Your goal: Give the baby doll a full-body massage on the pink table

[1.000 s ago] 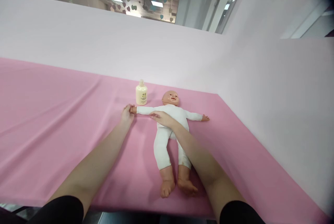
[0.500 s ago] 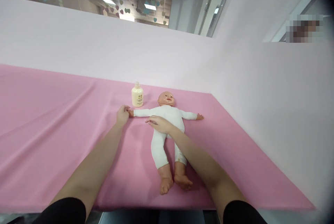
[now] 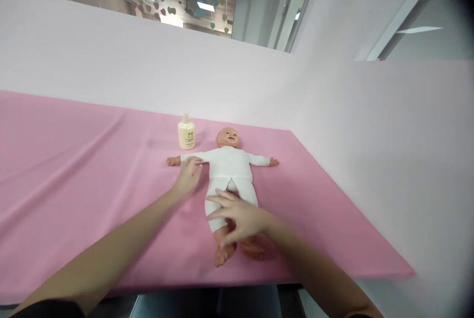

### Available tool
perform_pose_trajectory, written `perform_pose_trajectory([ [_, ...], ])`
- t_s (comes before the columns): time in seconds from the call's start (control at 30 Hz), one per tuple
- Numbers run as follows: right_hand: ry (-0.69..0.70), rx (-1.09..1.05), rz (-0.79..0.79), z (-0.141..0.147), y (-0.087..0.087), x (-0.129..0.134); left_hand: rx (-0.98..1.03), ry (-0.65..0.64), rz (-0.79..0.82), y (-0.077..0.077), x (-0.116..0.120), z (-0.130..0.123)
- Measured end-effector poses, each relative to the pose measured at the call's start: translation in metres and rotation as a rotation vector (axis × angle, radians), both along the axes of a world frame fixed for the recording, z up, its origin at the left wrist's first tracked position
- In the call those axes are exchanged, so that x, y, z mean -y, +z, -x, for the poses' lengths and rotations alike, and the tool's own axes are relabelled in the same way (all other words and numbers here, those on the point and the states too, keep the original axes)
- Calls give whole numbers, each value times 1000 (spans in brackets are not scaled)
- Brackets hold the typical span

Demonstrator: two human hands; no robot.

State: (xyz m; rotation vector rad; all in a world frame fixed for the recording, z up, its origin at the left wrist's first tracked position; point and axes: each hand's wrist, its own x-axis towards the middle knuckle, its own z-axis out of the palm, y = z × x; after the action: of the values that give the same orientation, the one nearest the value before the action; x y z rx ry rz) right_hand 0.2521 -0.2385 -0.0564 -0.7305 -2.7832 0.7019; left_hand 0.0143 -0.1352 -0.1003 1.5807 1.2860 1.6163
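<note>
Lying face-up, head far: doll [image 3: 230, 164], on pink cover [image 3: 314, 209], arms spread, apparently for near-side access. Bottle [image 3: 186, 135]: upright, far left, likely kept within reach. Left hand [image 3: 186, 178]: half open at left-side sleeve [image 3: 206, 156], contact unclear. Right hand [image 3: 247, 218]: fingers spread over legs, grasping nothing visible.

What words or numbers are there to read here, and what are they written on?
Cream-coloured bottle: small dark printing on the front, too tiny and blurred to read.
Baby doll: no writing that I can see.
Pink cover: none that I can see.
</note>
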Motion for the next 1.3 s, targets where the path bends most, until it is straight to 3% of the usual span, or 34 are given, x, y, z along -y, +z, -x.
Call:
perform_pose_trajectory([
  [0.1,87,83,-53,-4,4,16,242,-194,255,-6,45,-35],
  [0.2,150,109,-174,-3,4,25,449,-339,534,-7,73,-55],
  [0.3,235,83,-264,0,1,28,667,-268,630,3,82,-62],
  [0.37,227,13,-302,1,-3,28,774,-292,737,12,85,-64],
  [0.57,97,-238,-430,-4,-14,28,993,-703,904,21,131,-72],
  [0.7,101,-368,-488,-7,-18,28,1063,-1070,961,17,162,-78],
  [0.77,137,-430,-504,-8,-19,28,1080,-1154,981,15,166,-79],
  [1.07,275,-298,-441,-6,-20,25,979,-1036,1070,13,161,-79],
  [1.3,251,-289,-502,-3,-13,27,906,-967,1132,17,162,-80],
])
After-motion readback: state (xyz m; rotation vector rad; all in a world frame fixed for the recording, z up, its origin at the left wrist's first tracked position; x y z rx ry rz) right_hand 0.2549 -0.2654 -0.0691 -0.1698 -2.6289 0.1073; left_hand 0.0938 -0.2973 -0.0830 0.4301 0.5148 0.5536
